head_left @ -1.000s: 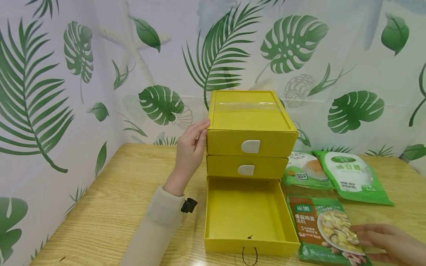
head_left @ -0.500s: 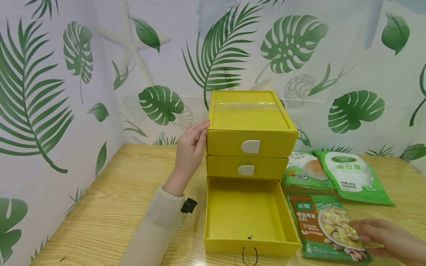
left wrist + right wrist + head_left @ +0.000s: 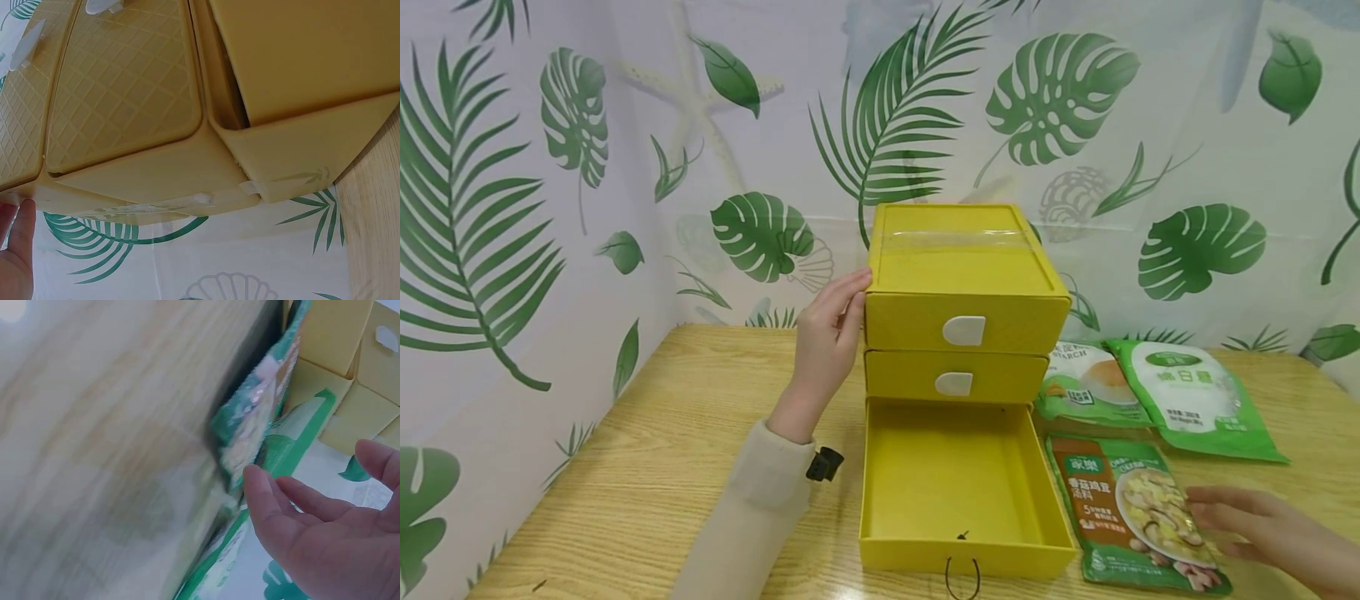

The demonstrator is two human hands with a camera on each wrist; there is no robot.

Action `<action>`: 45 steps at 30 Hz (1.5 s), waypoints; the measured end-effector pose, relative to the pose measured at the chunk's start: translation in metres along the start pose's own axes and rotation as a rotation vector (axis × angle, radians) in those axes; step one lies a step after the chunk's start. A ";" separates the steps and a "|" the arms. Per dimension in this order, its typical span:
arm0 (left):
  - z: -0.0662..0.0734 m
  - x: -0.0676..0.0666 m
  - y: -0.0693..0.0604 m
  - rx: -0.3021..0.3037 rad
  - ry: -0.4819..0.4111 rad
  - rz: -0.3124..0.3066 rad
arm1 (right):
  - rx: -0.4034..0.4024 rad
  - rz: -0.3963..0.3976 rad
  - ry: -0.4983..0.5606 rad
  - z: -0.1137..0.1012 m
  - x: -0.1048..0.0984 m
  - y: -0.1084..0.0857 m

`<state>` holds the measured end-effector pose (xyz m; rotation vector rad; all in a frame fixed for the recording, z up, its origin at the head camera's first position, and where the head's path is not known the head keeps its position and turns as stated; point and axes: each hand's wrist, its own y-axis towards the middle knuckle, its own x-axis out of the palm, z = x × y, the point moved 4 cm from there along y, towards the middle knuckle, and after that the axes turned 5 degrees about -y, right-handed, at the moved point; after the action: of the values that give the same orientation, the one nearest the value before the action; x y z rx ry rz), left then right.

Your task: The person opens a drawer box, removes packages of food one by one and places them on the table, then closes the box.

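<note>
A yellow drawer box [image 3: 955,258] stands mid-table, with its bottom drawer [image 3: 955,479] pulled out and bare inside. My left hand [image 3: 829,337] rests against the box's upper left side, fingertips at the top edge. In the left wrist view those fingers [image 3: 22,234] show at the lower left corner. A green and brown soup-mix packet [image 3: 1138,517] lies flat beside the pulled-out drawer. At its right edge is my right hand [image 3: 1262,525], fingers loosely extended. The right wrist view shows fingertips [image 3: 253,478] beside the packet's edge and the thumb apart; whether they touch it I cannot tell.
Behind the soup packet lie a starch packet [image 3: 1093,387], partly hidden by the box, and a green-and-white bag [image 3: 1198,400]. A dark cord loop [image 3: 962,579] hangs from the drawer's front. Leaf-patterned cloth [image 3: 895,125] rises behind the wooden table [image 3: 647,475].
The soup packet has shifted slightly away from me along the drawer. My right hand has risen a little in the view and its fingers have eased off the packet. The left hand stays put.
</note>
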<state>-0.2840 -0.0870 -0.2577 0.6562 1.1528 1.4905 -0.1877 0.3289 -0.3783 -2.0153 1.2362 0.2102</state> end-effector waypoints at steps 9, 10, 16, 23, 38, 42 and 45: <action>0.000 0.000 0.000 -0.006 -0.008 -0.003 | -0.118 0.042 -0.029 -0.031 0.011 -0.006; 0.000 0.000 0.000 -0.006 -0.007 -0.002 | -0.149 0.046 -0.020 -0.036 0.013 -0.007; -0.002 -0.001 0.001 -0.006 -0.005 0.004 | -0.291 0.065 0.042 -0.065 0.021 -0.003; -0.002 0.000 0.001 -0.005 -0.005 0.004 | -0.471 0.081 0.119 -0.095 0.024 0.000; -0.002 0.003 0.000 0.007 -0.006 -0.009 | -0.945 -0.076 0.526 -0.137 0.018 -0.009; -0.001 0.002 0.000 -0.006 -0.013 -0.012 | -0.987 -0.082 0.546 -0.141 0.015 -0.010; -0.001 0.000 0.000 -0.016 -0.017 -0.009 | -0.981 -0.041 0.507 -0.144 0.014 -0.011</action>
<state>-0.2852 -0.0871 -0.2584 0.6506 1.1286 1.4825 -0.2048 0.2254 -0.2785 -3.0713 1.5733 0.3453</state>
